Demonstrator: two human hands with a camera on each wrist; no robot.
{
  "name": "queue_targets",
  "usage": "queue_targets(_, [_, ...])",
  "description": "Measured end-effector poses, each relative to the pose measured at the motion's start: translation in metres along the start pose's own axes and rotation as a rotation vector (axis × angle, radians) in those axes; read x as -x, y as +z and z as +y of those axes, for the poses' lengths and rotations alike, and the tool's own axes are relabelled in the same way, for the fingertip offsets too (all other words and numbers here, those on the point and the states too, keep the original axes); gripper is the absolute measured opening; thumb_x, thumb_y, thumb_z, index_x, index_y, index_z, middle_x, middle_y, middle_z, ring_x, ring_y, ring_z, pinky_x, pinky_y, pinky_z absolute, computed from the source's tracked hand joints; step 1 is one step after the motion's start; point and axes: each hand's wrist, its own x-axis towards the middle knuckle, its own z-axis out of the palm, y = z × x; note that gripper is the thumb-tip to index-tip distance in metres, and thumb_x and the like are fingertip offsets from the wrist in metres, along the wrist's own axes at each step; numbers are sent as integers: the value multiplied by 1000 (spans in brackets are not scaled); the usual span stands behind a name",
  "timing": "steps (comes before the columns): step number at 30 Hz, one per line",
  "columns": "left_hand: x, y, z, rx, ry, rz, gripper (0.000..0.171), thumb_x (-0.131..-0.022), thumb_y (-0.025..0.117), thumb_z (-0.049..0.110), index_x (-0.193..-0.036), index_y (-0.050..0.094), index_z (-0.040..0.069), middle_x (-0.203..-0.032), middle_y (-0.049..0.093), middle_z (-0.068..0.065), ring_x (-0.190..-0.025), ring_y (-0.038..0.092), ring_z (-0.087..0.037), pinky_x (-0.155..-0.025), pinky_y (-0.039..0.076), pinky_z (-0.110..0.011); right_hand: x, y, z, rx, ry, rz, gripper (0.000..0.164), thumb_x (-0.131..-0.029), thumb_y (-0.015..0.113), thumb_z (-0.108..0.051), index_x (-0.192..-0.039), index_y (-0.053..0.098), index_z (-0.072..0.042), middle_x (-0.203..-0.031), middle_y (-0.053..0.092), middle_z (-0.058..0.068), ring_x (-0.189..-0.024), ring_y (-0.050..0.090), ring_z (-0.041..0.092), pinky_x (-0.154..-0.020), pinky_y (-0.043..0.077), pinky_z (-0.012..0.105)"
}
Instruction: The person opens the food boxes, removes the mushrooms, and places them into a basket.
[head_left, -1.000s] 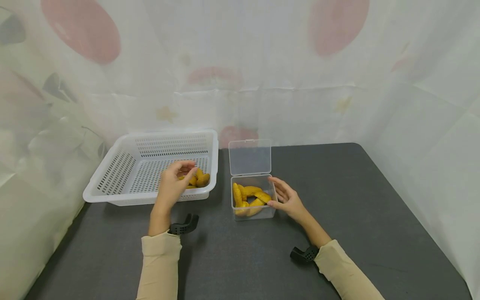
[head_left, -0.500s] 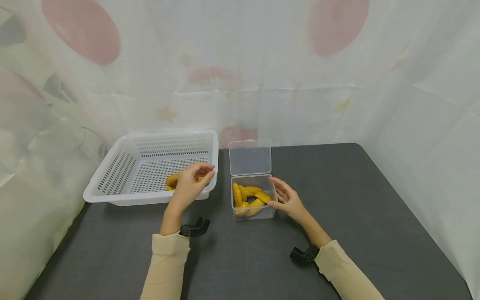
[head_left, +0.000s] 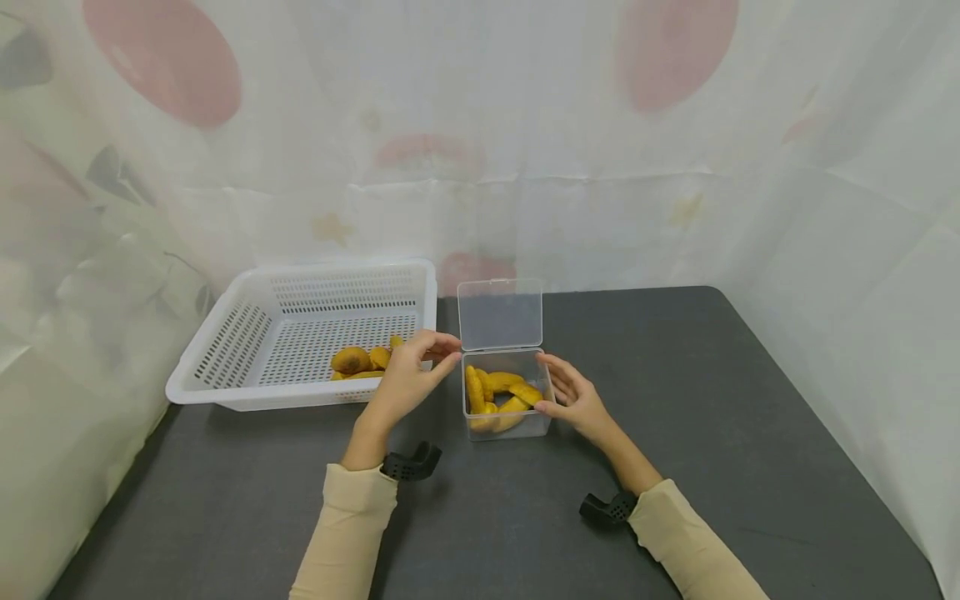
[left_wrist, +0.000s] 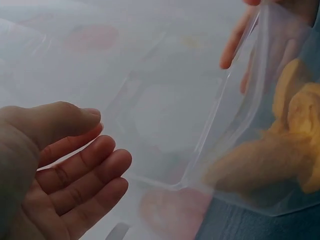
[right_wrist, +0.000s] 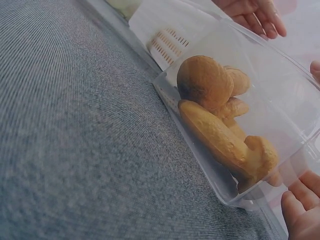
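Two hands at a clear plastic box point(head_left: 536, 430), its hinged lid point(head_left: 500, 315) raised at the back.
The right hand point(head_left: 576, 402) rests against the box's right wall, thumb and fingers spread along it; the left hand point(head_left: 411, 373) holds nothing, fingers relaxed, thumb a little apart, just beside the left rim. Small bananas point(head_left: 475, 387) lie inside the box on the desk point(head_left: 675, 367); more bananas point(head_left: 351, 360) lie in the white basket point(head_left: 255, 395) to its left. The step in hand seems to be steadying the box from both sides; that calls for light left-hand contact, clear of the lid.
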Motion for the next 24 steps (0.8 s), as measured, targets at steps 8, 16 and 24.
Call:
queue_targets(8, [1, 22, -3, -7, 16, -108, 20, -93, 63, 14, -111, 66, 5, -106, 69, -11, -94, 67, -22, -83, 58, -34, 0, 0, 2, -9, -30, -4, 76, -86, 72, -13, -145, 30, 9, -152, 24, 37, -142, 37, 8, -109, 39, 13])
queue_targets(16, [-5, 42, 0, 16, 25, -198, 20, -93, 63, 11, -112, 66, 5, -111, 67, -14, -98, 67, -25, -87, 58, -40, -1, 0, 1, -12, -17, -1, 80, -84, 74, -17, -146, 29, 9, -152, 25, 36, -144, 31, 34, -108, 39, 14])
queue_targets(24, [-19, 61, 4, 2, 18, -323, 29, -93, 63, 14, -120, 63, 3, -121, 67, -18, -109, 67, -27, -97, 55, -39, 0, -1, 1, -4, -20, 0, 76, -86, 72, -12, -146, 29, 8, -152, 24, 37, -143, 37, 15, -111, 39, 17])
